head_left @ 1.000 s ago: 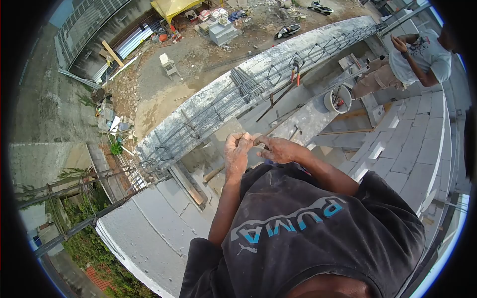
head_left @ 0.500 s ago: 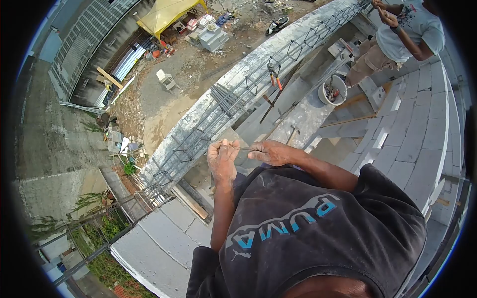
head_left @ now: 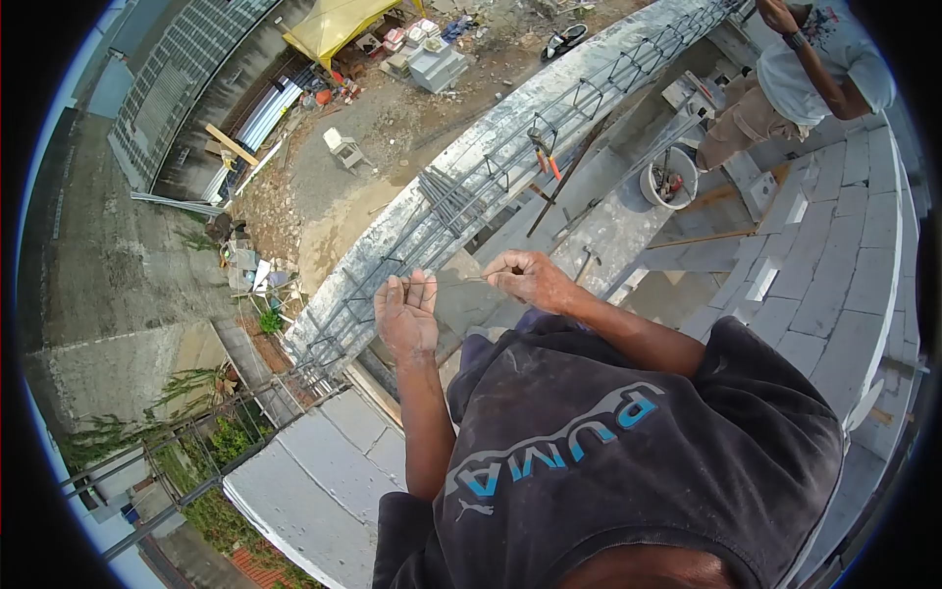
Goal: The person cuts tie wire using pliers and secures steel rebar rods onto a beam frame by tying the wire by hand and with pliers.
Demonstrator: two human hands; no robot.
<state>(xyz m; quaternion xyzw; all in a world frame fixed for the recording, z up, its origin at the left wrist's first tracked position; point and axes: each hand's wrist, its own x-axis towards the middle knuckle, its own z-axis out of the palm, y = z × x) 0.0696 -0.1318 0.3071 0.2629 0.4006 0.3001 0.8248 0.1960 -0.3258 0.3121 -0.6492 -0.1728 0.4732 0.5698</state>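
I find the thin wire (head_left: 457, 283) near, between the hands: right hand (head_left: 535, 284) pinching it, left hand (head_left: 407, 322) with fingers slightly parted, grip unclear; light, even tension should limit kinking.

Matt cloth, bare metal and rough concrete

The shirt (head_left: 549, 520) is soft, matt cloth with a dusty surface. Wall blocks (head_left: 324, 461) look matt and mostly smooth, finely pitted in places; the concrete ledge (head_left: 515, 108) is rough and blotchy. The reinforcing bars (head_left: 451, 201) are dull metal, the wire (head_left: 456, 283) thin, dark metal. The bucket (head_left: 650, 187) and chair (head_left: 346, 149) look like plastic, the plank (head_left: 232, 143) plain wood, the canopy (head_left: 339, 27) smooth sheeting
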